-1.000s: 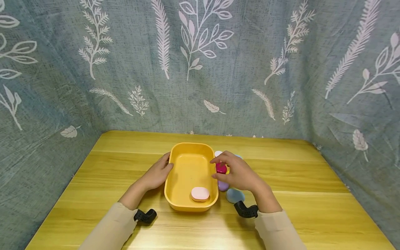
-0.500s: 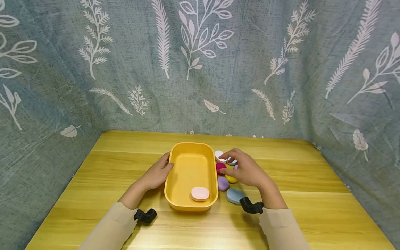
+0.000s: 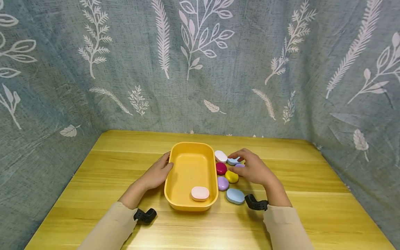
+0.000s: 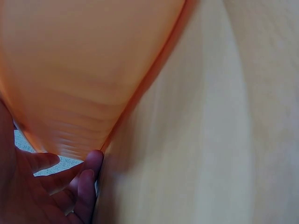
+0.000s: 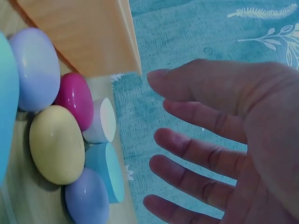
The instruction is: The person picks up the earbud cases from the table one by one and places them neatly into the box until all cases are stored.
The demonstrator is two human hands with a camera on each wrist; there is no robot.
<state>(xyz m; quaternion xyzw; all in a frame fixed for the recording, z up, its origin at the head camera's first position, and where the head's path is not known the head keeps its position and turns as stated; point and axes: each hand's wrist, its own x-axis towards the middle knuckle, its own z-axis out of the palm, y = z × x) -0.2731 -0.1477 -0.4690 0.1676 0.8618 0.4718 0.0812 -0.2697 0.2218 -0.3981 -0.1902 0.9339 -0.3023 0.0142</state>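
A yellow rectangular tub (image 3: 190, 170) stands mid-table, its rounded rim facing up. Inside, near its front right corner, lies a pale pink oval block (image 3: 200, 193). My left hand (image 3: 158, 173) holds the tub's left side, thumb at the rim and fingers against the outer wall (image 4: 79, 93). Over the far right pieces hovers my right hand (image 3: 252, 167), fingers spread and slightly bent, with nothing in it. Nearest to it are a light blue oval piece (image 5: 105, 170), a lilac piece (image 5: 87, 198) and a yellow rounded piece (image 3: 232, 177). The hand partly covers the lilac one in the head view.
Along the tub's right side lie a white oval piece (image 3: 221, 156), a magenta piece (image 3: 221, 168), another lilac piece (image 3: 223, 183) and a larger blue piece (image 3: 235, 196). Leaf-patterned curtain (image 3: 200, 104) encloses the wooden table (image 3: 125, 142) at the back and sides.
My right hand has moved rightward from the tub's right rim to over the far right pieces, uncovering the white, magenta and yellow ones. The left hand and tub have stayed put.
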